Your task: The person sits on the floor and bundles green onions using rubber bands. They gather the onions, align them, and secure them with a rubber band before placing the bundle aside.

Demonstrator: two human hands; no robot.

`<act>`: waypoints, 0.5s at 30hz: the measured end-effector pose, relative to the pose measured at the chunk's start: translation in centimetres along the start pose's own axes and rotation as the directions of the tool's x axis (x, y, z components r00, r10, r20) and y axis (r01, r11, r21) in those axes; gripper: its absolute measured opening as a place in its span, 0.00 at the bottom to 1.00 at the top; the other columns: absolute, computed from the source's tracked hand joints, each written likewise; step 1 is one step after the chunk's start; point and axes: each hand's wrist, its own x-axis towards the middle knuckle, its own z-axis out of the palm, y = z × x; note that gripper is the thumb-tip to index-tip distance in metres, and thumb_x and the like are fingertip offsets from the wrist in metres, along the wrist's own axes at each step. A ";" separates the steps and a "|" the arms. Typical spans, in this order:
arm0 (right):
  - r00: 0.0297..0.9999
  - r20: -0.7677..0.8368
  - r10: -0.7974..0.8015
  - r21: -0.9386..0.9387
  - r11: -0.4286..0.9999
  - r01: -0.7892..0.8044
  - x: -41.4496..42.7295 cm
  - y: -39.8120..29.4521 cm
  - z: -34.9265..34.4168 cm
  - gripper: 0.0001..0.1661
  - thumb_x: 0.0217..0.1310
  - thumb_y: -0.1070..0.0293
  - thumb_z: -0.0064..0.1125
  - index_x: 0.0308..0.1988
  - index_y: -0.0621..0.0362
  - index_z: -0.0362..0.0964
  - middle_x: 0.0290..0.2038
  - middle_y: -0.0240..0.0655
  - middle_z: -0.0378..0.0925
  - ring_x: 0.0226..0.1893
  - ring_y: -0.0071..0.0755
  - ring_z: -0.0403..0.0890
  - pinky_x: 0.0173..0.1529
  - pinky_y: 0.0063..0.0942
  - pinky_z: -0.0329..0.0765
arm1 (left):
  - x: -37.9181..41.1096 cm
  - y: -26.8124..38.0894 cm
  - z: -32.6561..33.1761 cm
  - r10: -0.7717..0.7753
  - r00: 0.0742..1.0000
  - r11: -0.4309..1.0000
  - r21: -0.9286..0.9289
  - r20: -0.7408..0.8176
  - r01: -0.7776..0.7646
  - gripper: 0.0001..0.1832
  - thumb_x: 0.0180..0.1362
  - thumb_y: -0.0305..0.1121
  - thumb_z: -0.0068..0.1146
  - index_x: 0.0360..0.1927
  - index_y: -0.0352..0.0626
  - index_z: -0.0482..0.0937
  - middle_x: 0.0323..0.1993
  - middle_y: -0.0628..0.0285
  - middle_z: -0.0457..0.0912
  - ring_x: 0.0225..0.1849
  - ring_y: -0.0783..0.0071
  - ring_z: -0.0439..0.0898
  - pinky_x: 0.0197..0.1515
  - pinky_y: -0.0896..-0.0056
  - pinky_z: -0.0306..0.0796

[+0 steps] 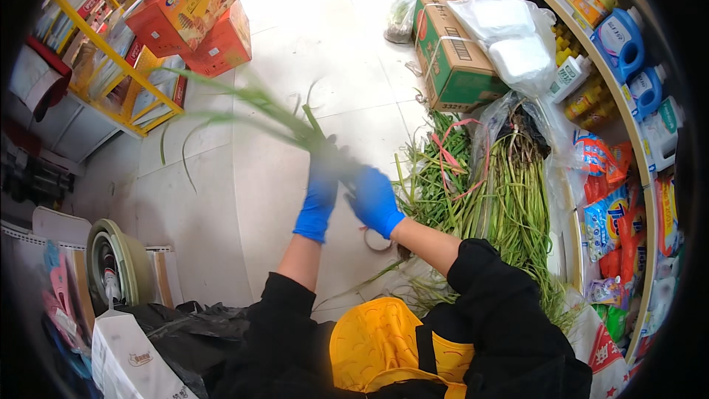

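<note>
Both my hands wear blue gloves with dark, dirty fingertips. My left hand (320, 194) grips a bunch of long green leafy stalks (277, 113), probably green garlic, whose leaves stretch away to the upper left. At the lower end of that bunch my right hand (378, 199) closes around the stalks; motion blur hides its fingertips and the roots. To the right lies a large heap of the same stalks (515, 188), roots towards the far end, partly in clear plastic. Beside it is a pile of loose greens (429, 163) with a pink plastic strip (446, 149) on top.
A strapped carton (460, 61) carries bagged white packs (512, 39). Shelves of detergent (620, 44) curve along the right. Orange boxes (191, 5) and a yellow rack (111, 61) stand left. Nearer are green basins (124, 266) and a black plastic bag (183, 332).
</note>
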 end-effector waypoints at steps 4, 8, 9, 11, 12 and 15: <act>0.980 0.148 0.134 0.351 0.919 -0.179 0.1 -1.3 -1.6 0.33 0.48 0.63 0.58 0.54 0.62 0.57 0.42 0.48 0.69 0.39 0.48 0.72 0.43 0.37 0.70 | -0.1 3.1 1.5 -0.183 0.981 0.946 -0.261 0.064 0.193 0.20 0.58 0.29 0.48 0.54 0.36 0.64 0.39 0.58 0.75 0.38 0.67 0.76 0.36 0.70 0.73; 0.884 0.373 0.282 0.193 0.908 -0.371 0.5 -1.3 -1.8 0.30 0.54 0.61 0.53 0.54 0.62 0.57 0.43 0.48 0.71 0.40 0.44 0.74 0.41 0.37 0.71 | 0.3 4.3 2.4 -0.141 0.987 0.988 -0.069 -0.070 0.136 0.19 0.51 0.31 0.58 0.47 0.37 0.70 0.27 0.62 0.74 0.29 0.68 0.76 0.31 0.69 0.72; 0.845 0.432 0.315 0.097 0.915 -0.391 0.6 -1.8 -1.9 0.28 0.55 0.61 0.52 0.53 0.62 0.58 0.42 0.47 0.71 0.40 0.44 0.74 0.41 0.37 0.71 | 0.6 4.7 2.8 -0.087 0.978 0.994 0.046 -0.191 0.098 0.19 0.51 0.33 0.58 0.46 0.37 0.71 0.26 0.62 0.74 0.28 0.68 0.76 0.30 0.69 0.72; 0.927 0.353 0.125 -0.011 0.992 -0.129 0.6 -2.8 -3.0 0.26 0.54 0.62 0.52 0.51 0.62 0.60 0.40 0.45 0.72 0.40 0.43 0.74 0.41 0.38 0.71 | 1.0 6.4 4.3 0.100 0.968 0.980 0.190 -0.228 -0.056 0.20 0.50 0.32 0.58 0.47 0.37 0.72 0.21 0.66 0.71 0.20 0.75 0.72 0.24 0.74 0.68; 0.947 0.320 0.021 -0.081 0.997 0.005 0.8 -3.5 -4.2 0.25 0.53 0.63 0.52 0.50 0.62 0.61 0.39 0.45 0.73 0.40 0.43 0.74 0.40 0.38 0.70 | 1.2 7.3 4.3 0.045 0.981 0.987 0.163 -0.188 -0.014 0.21 0.49 0.31 0.58 0.48 0.38 0.71 0.20 0.67 0.70 0.20 0.77 0.70 0.24 0.76 0.67; 0.965 0.088 -0.247 -0.008 0.969 0.248 4.1 -4.7 -8.5 0.19 0.49 0.71 0.53 0.44 0.59 0.68 0.36 0.42 0.73 0.35 0.48 0.74 0.39 0.38 0.71 | 2.5 7.9 1.7 -0.097 0.993 0.995 -0.005 0.067 0.097 0.19 0.53 0.31 0.52 0.50 0.38 0.71 0.18 0.71 0.66 0.20 0.84 0.67 0.23 0.83 0.62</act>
